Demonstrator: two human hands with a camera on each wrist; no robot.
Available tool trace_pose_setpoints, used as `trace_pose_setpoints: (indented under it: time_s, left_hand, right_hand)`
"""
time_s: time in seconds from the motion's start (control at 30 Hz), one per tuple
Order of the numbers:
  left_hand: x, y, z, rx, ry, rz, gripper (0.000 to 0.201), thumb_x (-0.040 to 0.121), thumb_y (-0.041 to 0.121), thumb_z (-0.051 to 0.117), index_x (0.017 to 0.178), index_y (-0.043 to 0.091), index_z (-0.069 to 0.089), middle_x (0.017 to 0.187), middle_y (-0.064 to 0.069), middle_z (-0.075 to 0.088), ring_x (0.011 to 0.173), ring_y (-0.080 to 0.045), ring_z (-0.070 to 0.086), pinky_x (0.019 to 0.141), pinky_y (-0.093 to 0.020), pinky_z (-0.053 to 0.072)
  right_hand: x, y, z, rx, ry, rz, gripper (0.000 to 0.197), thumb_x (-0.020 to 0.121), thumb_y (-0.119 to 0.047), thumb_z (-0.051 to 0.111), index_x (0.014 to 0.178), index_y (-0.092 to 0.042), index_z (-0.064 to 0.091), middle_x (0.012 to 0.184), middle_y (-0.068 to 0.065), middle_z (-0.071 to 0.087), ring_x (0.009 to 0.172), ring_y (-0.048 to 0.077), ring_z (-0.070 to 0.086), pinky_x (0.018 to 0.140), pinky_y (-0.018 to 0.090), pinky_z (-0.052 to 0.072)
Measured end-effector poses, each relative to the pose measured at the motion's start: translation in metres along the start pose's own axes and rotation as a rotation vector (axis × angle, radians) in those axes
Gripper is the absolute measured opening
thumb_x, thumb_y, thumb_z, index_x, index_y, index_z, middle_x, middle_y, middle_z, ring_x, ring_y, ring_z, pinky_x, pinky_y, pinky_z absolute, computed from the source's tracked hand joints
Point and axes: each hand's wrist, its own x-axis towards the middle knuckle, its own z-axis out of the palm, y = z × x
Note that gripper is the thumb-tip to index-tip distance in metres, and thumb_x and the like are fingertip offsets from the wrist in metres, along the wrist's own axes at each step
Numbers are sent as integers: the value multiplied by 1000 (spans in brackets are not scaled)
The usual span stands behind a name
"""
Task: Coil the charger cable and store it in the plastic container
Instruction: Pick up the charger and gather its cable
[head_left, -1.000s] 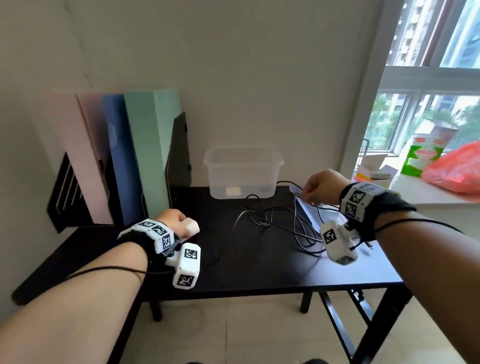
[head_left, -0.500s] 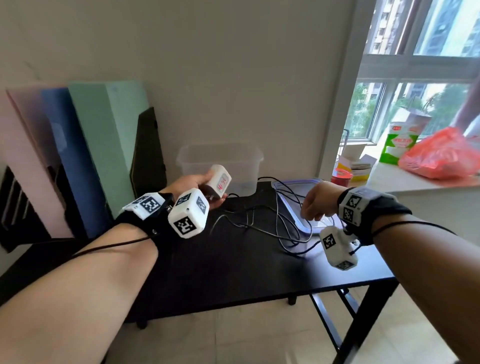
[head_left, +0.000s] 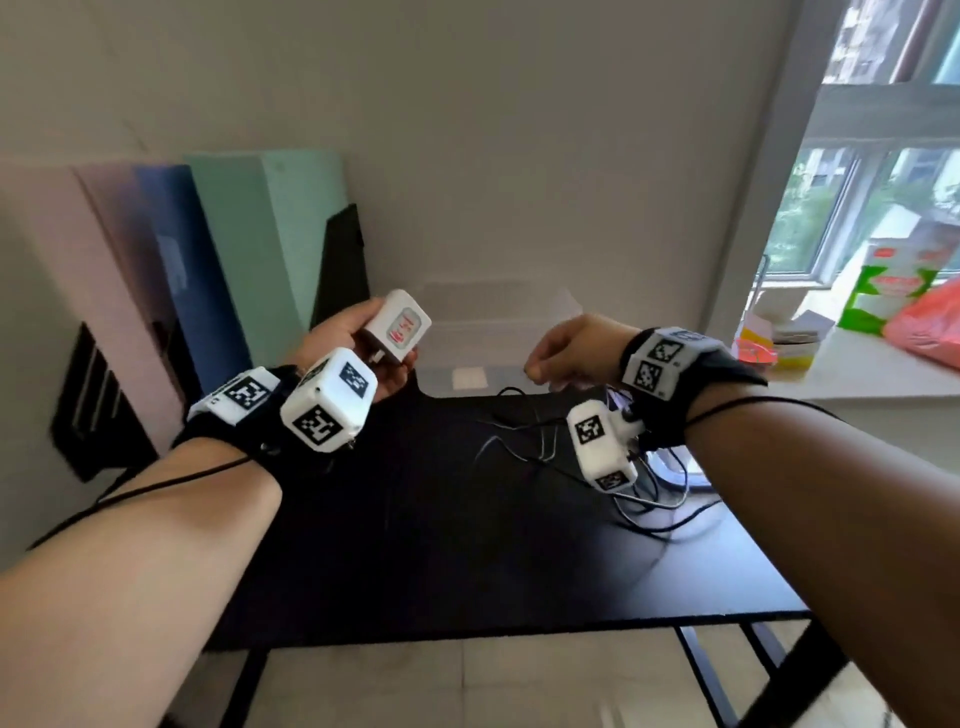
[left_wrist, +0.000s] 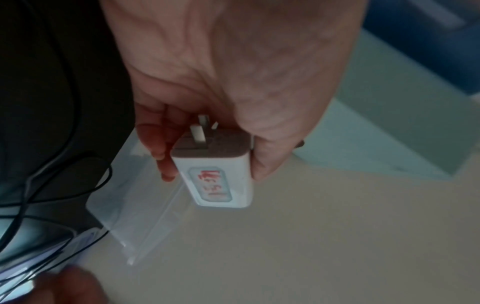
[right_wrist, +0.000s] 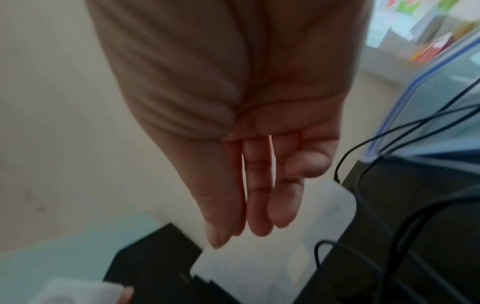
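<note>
The left hand (head_left: 347, 343) is now gripping the white charger plug (head_left: 397, 329) raised off the black table (head_left: 415, 519), where it lay a second ago. The right hand (head_left: 571, 349), fingers relaxed and empty, has let go of the cable (head_left: 540, 441), which is lying tangled before the plastic container (head_left: 498, 332). Coiling is not yet begun.

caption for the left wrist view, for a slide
Left hand grips a white charger plug, prongs toward the palm, above the clear plastic container.
</note>
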Motion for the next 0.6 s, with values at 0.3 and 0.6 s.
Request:
trace_pose_setpoints:
  time_s: [0.3, 0.6]
  left_hand:
    - [-3, -15, -31, -40, 11, -75, 42, 90, 45, 46, 99, 6, 63, 68, -12, 70, 58, -19, 62, 52, -23, 52]
    - [15, -29, -38, -47, 63, -121, 44, 90, 45, 47, 99, 5, 62, 77, -13, 68, 65, -19, 61, 52, -24, 53]
  right_hand:
    - [56, 20, 65, -286, -73, 162, 29, 86, -9, 63, 114, -8, 59, 77, 9, 64, 39, 14, 59, 33, 19, 44]
    - [67, 33, 66, -544, -37, 116, 22, 84, -11, 62, 102, -2, 71, 104, 11, 70, 100, 26, 63, 91, 29, 50]
